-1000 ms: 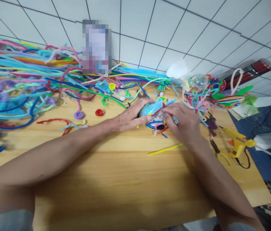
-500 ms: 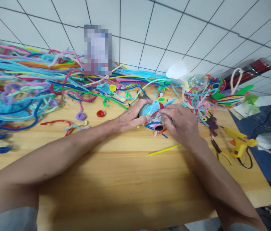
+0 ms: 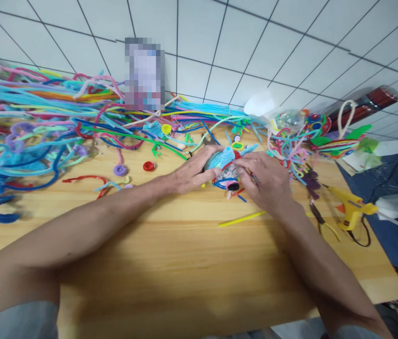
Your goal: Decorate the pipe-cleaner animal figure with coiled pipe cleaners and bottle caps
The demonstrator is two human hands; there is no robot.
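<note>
Blue fuzzy strips (image 3: pixel 216 160) cover one end of our small round craft piece (image 3: pixel 233 187), over the pale wooden surface (image 3: pixel 185 263). A shiny silver part (image 3: pixel 229 173) has no fuzzy cover. Our left hand (image 3: pixel 192 172) curls around the piece, half closed. Our right hand (image 3: pixel 270 180) bends its fingers against it; we can't tell if they pinch anything.

Lt-blue/red fuzzy craft (image 3: pixel 225 158), mid table (image 3: pixel 185 254)
</note>
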